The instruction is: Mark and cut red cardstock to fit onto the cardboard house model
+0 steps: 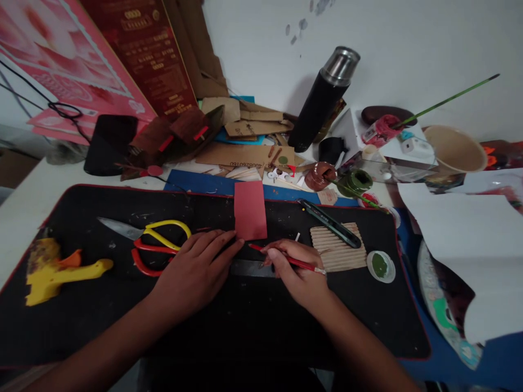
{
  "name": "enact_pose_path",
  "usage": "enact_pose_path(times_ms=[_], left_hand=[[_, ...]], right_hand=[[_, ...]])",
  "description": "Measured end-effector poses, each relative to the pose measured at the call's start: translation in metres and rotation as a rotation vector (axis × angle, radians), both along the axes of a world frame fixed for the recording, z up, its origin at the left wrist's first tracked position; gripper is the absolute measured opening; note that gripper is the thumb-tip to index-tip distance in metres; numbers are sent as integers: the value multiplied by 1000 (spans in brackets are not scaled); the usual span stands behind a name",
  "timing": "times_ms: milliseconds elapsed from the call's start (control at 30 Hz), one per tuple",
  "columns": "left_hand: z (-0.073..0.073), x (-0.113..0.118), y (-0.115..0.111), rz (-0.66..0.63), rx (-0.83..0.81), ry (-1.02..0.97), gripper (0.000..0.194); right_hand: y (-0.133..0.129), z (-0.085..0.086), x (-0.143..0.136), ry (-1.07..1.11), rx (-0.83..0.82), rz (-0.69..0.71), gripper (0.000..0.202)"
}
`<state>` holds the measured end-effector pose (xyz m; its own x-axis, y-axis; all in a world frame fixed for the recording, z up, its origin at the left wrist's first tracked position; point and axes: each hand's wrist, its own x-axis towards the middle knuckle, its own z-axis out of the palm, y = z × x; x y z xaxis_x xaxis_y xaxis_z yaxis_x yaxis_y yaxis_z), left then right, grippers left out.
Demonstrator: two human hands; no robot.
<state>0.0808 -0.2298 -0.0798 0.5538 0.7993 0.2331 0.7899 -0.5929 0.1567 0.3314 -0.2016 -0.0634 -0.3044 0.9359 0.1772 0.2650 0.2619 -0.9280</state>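
Note:
A red rectangular piece of card (250, 209) lies upright on the black mat in front of me. The outstretched fingers of my left hand (198, 267) rest at its lower left corner, with nothing gripped. My right hand (300, 267) is closed around a red pencil (300, 263), whose tip points left, just below the card's lower edge. Between the hands lies a flat grey strip like a ruler (249, 268), its ends partly covered by them. Scissors (159, 239) with yellow and red handles are beside my left hand. A green utility knife (330, 223) rests on corrugated cardboard (339, 256) to the right.
A yellow glue gun (61, 275) lies at the mat's left. At the right are a small dish of green paint (381, 266) and white paper (469, 239). Behind stand a black thermos (321, 103), paint jars (321, 176) and cardboard scraps (241, 157).

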Motion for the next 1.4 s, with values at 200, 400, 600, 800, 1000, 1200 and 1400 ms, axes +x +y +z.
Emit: enact_pose_path(times_ms=[200, 400, 600, 800, 1000, 1200, 1400], left_hand=[[0, -1, 0, 0, -23, -13, 46], [1, -2, -1, -3, -21, -28, 42], [1, -2, -1, -4, -14, -27, 41], [2, -1, -1, -6, -8, -20, 40], [1, -2, -1, 0, -31, -32, 42], [0, -2, -1, 0, -29, -50, 41], [0, -2, -1, -3, -22, -49, 36]], right_hand=[[0, -1, -1, -15, -30, 4, 24], [1, 0, -1, -34, -28, 7, 21], [2, 2, -2, -47, -25, 13, 22], [2, 2, -2, -60, -41, 25, 22], [2, 1, -2, -42, -37, 21, 22], [2, 1, -3, -76, -42, 19, 23], [1, 0, -1, -74, -47, 17, 22]])
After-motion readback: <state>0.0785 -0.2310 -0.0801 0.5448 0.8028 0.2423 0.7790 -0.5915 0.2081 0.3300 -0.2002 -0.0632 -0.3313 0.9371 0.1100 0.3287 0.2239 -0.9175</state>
